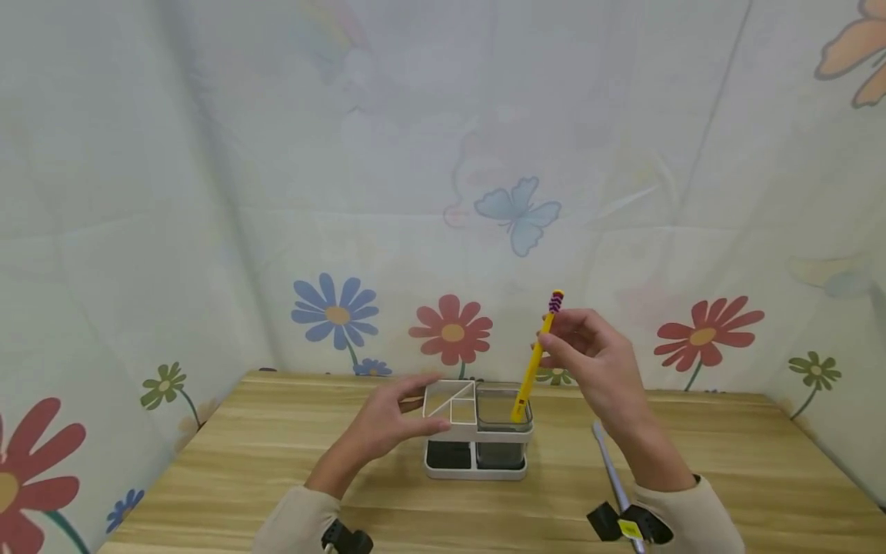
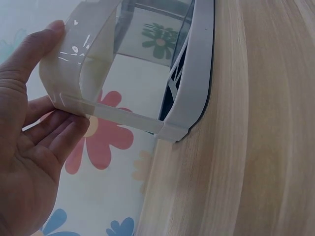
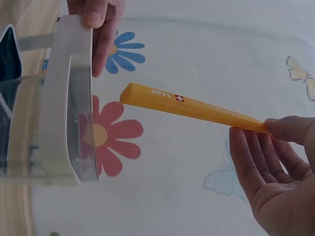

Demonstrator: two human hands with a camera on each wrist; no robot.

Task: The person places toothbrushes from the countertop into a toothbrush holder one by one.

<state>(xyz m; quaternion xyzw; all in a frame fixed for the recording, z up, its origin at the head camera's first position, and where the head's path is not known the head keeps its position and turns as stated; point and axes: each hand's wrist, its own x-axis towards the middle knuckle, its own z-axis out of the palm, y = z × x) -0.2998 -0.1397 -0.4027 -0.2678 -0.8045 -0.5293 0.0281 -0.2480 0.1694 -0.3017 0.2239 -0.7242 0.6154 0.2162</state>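
In the head view, my right hand [image 1: 598, 362] pinches a yellow toothbrush [image 1: 533, 365] near its neck, with the dark purple bristles upward. Its handle end points down and overlaps the mouth of the clear cup [image 1: 504, 454]. The right wrist view shows that end of the toothbrush [image 3: 182, 104] just above the cup's rim. A white toothbrush holder [image 1: 477, 475] stands upright on the table, its divided upper tier beside the cup. My left hand [image 1: 388, 415] grips the holder's left side, thumb in front and fingers behind; the left wrist view shows this hand [image 2: 34, 132] at the upper tier.
A pale lilac toothbrush [image 1: 611, 465] lies on the wooden table [image 1: 277, 462] at the right, partly hidden by the right wrist's camera. Behind the table hangs a white cloth [image 1: 388, 192] printed with flowers and butterflies.
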